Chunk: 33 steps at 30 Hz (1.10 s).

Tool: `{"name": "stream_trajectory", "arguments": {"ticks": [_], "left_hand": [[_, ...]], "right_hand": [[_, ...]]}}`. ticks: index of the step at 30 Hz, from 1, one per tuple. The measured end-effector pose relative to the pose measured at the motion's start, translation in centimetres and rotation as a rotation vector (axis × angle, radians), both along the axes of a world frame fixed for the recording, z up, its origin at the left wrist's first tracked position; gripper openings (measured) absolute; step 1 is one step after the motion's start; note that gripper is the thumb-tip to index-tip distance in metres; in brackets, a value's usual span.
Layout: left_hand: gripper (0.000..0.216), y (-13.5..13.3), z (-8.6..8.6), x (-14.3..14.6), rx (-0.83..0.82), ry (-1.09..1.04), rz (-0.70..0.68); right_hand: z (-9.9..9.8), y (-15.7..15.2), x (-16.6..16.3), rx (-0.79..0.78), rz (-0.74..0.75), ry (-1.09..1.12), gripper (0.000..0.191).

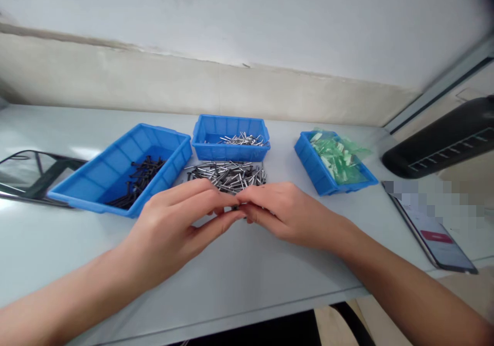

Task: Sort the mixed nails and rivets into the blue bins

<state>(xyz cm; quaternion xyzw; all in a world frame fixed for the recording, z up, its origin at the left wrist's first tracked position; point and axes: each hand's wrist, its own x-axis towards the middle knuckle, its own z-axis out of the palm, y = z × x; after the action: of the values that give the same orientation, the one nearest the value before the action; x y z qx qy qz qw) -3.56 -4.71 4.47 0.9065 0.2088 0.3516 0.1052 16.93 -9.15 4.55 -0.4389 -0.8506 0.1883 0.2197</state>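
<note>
My left hand (177, 228) and my right hand (281, 212) meet fingertip to fingertip over the white table (239, 279), both pinched round a small dark piece I cannot make out. Just beyond the fingers lies a loose pile of silver and dark screws (227, 174). Behind the pile stands a small blue bin (230, 153) with several silver screws in it. At the left a larger blue bin (116, 163) holds black screws (139, 179). At the right a third blue bin (314, 168) holds green and white plastic pieces (339, 158).
A phone (440, 238) with its screen lit lies at the right near the table's front edge. A dark glass panel (27, 176) lies at the far left. A black device (443, 143) sits at the back right. A wall runs behind the table.
</note>
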Motion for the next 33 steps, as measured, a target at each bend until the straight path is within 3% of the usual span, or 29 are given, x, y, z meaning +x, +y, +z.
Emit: {"name": "stream_trajectory", "arguments": {"ticks": [16,27,33], "left_hand": [[0.004,-0.16,-0.06,-0.17,0.000,0.018,-0.007],[0.002,-0.28,0.39,0.11,-0.075,-0.029,0.072],[0.003,-0.28,0.14,0.04,-0.038,-0.054,0.059]], "right_hand": [[0.03,0.00,-0.01,-0.046,0.002,-0.004,0.019],[-0.05,-0.10,0.51,0.194,-0.077,0.034,0.014],[0.02,-0.06,0.46,0.158,-0.072,0.051,0.014]]}}
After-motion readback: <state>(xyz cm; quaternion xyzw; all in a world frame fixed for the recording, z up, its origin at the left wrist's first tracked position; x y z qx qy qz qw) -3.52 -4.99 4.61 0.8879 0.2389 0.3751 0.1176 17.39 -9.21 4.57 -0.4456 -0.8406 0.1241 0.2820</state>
